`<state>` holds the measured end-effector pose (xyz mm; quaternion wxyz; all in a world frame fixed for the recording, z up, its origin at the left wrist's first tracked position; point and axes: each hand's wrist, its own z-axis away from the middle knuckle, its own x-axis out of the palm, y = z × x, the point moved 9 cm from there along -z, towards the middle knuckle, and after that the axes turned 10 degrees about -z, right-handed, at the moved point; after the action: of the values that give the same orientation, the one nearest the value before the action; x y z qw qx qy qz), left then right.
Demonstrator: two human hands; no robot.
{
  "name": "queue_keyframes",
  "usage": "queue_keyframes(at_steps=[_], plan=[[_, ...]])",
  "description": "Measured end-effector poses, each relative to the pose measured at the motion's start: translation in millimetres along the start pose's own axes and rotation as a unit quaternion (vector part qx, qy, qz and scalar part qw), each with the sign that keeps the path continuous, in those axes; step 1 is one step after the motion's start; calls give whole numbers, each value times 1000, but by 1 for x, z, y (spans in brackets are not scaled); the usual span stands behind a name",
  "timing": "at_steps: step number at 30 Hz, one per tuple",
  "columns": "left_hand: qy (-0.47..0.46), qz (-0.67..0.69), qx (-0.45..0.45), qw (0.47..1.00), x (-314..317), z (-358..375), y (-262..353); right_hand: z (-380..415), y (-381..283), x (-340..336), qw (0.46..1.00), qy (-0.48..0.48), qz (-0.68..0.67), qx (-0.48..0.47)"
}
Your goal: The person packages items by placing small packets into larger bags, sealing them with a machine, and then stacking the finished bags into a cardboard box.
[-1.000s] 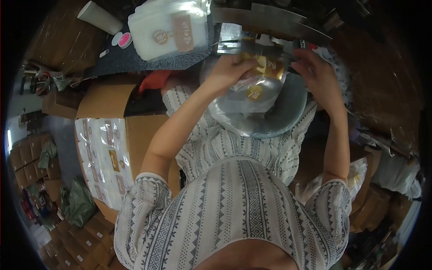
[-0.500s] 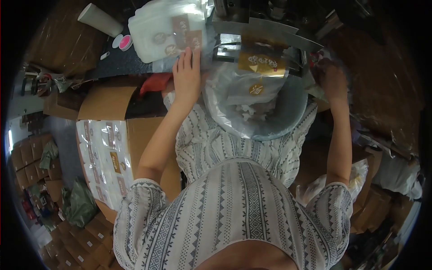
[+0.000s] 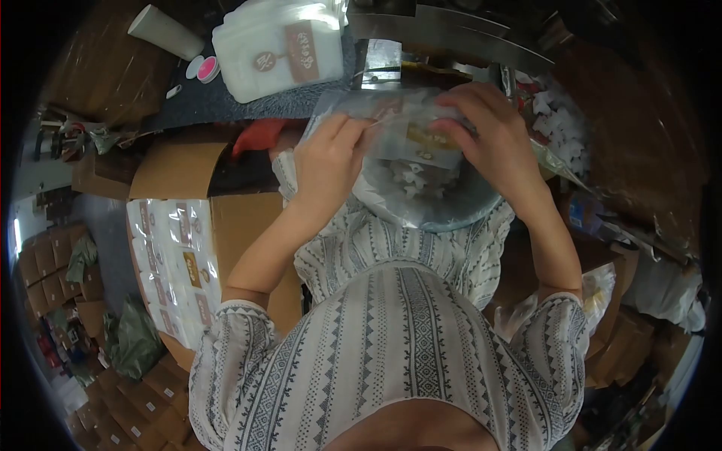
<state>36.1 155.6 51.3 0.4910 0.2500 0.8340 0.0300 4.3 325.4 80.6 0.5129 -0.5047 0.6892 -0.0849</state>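
Observation:
My left hand [image 3: 329, 165] pinches the edge of a clear printed plastic bag [image 3: 391, 124], held above a grey-blue bucket [image 3: 481, 203]. At the bag's right side is my right hand [image 3: 496, 143], thumb and fingers curled toward each other; what lies between them is blurred. The bucket sits at my lap with a clear plastic liner over its rim. Inside it are small white pieces [image 3: 414, 179], and a gold-labelled bag hangs over it, partly hidden by my right hand.
A stack of clear printed bags [image 3: 263, 52] lies on the dark mat [image 3: 195, 109], near a white cup [image 3: 165, 32] and a small pink tub [image 3: 207, 69]. White pieces [image 3: 560, 128] are heaped at right. An open carton [image 3: 244, 240] with packed bags [image 3: 177, 263] stands left.
My left hand has come down from the stack with a bag. My right hand has moved left from the heap at right to the bag over the bucket.

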Motion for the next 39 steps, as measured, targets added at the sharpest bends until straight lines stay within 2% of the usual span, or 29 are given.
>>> queue_keyframes(at_steps=[1,2,4,5,7,8,9,10,11,13,17,19,20,22,23,24,25,26,27,28,29,31,32,34,35,37,38,39], plan=[[-6,5,24,1000,2,-1,6,0,-11,3,998,-21,8,-59],[-7,6,26,1000,5,-1,8,0,-11,1,998,-20,9,-58],[-87,107,30,990,28,2,10,1,-2,13,989,-93,-115,20],[-87,107,30,990,34,2,10,2,1,14,989,-93,-115,20],[-178,180,30,967,64,1,15,7,28,11,986,-56,-127,97],[-177,181,30,967,69,-6,16,8,33,11,986,-56,-126,97],[-274,261,-88,921,93,-5,6,8,43,1,986,-6,-117,119],[-362,333,-202,847,116,3,-1,10,52,-11,983,44,-106,140],[-361,334,-201,847,126,-5,-3,12,53,-18,984,44,-105,138],[-310,517,-342,721,143,-10,-12,18,56,-31,986,10,-21,163],[-271,561,-386,680,144,-23,-12,32,72,-56,971,-17,86,224],[-276,571,-381,673,145,-19,-11,45,99,-75,921,6,275,277],[-278,569,-383,672,141,-17,-14,54,116,-76,921,5,273,279],[-264,395,-268,838,111,-35,-35,64,152,-67,899,-85,329,275],[-119,257,-196,939,83,-51,-67,59,152,-69,900,-83,329,274],[29,105,-115,987,58,-49,-87,57,150,-68,912,-95,286,278],[25,105,-115,988,61,-34,-100,59,149,-65,922,-105,243,284],[25,-100,-73,992,61,-24,-101,59,148,-65,922,-105,242,284],[26,-301,-28,953,66,-14,-99,57,147,-64,922,-107,248,279],[29,-276,25,960,68,-2,-88,53,146,-64,922,-105,253,272],[31,-278,27,960,59,-1,-87,52,147,-63,923,-103,252,270],[-64,-215,-31,974,51,7,-99,57,144,-73,935,-21,231,270],[-65,-213,-33,974,44,10,-99,51,126,-72,934,-23,232,270],[-15,-116,-106,988,21,15,-107,38,85,-69,955,66,31,288],[-14,-116,-105,988,15,14,-96,33,75,-59,955,66,31,288],[42,-78,-44,995,-3,9,-52,16,41,-27,984,6,-36,174],[41,-78,-43,995,-8,7,-40,13,36,-17,984,8,-36,175],[21,-56,-53,997,-10,4,-32,5,20,-4,994,0,-43,98]])
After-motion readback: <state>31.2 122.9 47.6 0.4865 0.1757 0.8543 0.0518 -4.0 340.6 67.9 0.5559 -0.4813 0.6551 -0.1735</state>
